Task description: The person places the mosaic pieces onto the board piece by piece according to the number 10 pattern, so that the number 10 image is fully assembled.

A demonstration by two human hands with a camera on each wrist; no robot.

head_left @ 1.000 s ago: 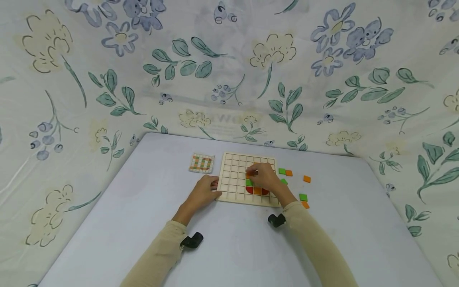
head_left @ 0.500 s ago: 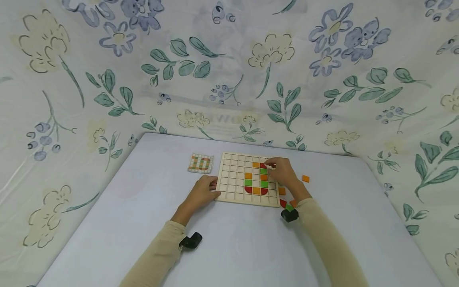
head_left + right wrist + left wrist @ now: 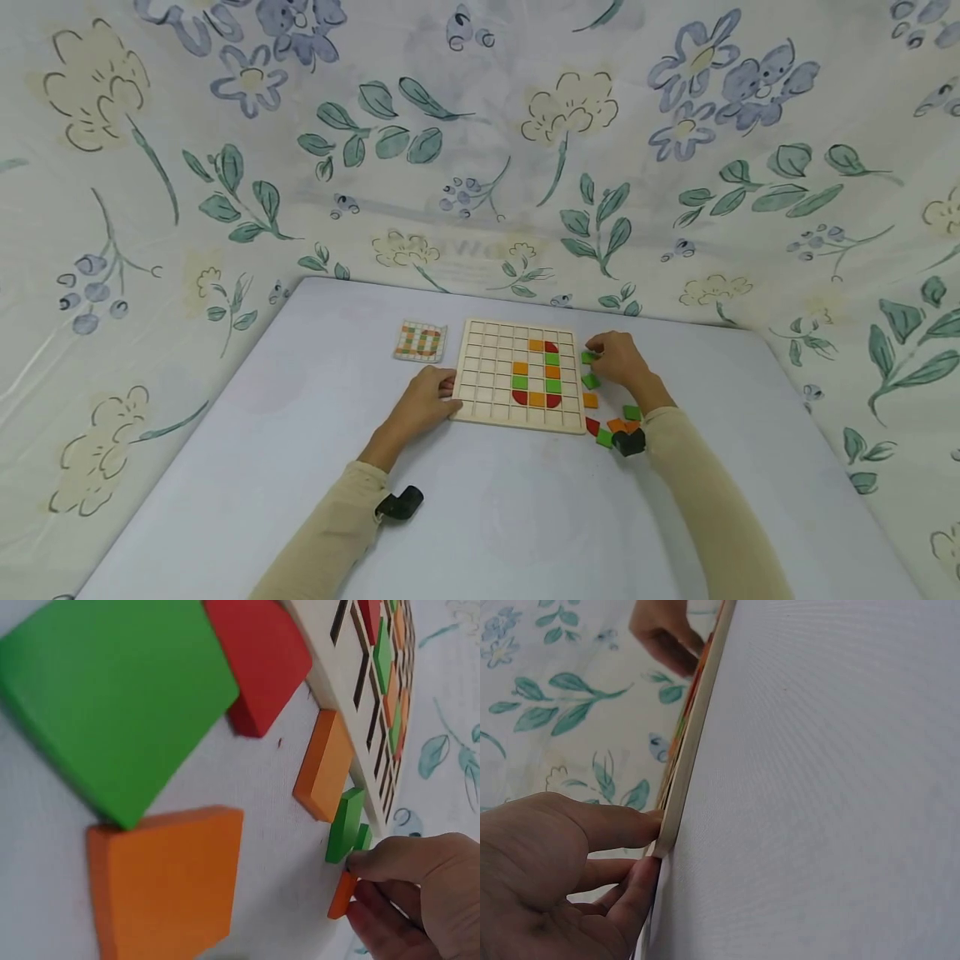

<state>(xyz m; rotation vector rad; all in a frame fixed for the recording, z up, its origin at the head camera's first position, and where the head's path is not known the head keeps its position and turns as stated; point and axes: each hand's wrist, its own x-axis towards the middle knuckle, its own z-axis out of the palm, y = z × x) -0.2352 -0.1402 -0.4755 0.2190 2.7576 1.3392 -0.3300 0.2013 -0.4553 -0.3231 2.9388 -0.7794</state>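
A pale wooden grid board (image 3: 487,367) lies on the table, with red, orange and green tiles set in several of its right-hand cells. My left hand (image 3: 427,400) grips the board's left edge near the front corner, thumb on top and fingers against the side and underneath in the left wrist view. Just right of the board, my right hand (image 3: 618,358) is down among loose tiles. Between its thumb and fingers is an orange tile (image 3: 343,895), pinched beside a green tile (image 3: 345,825). In the head view the hand hides that orange tile.
A small pattern card (image 3: 421,342) with a coloured grid lies left of the board. Along the board's right side are more loose tiles, among them an orange tile (image 3: 591,401), a red quarter-round tile (image 3: 592,426) and a green tile (image 3: 632,412). Floral cloth (image 3: 480,167) hangs behind the table.
My right hand has gone from over the board, past its upper right cells, to the loose tiles on the right. A red tile shows uncovered in an upper right cell. My left hand stays put.
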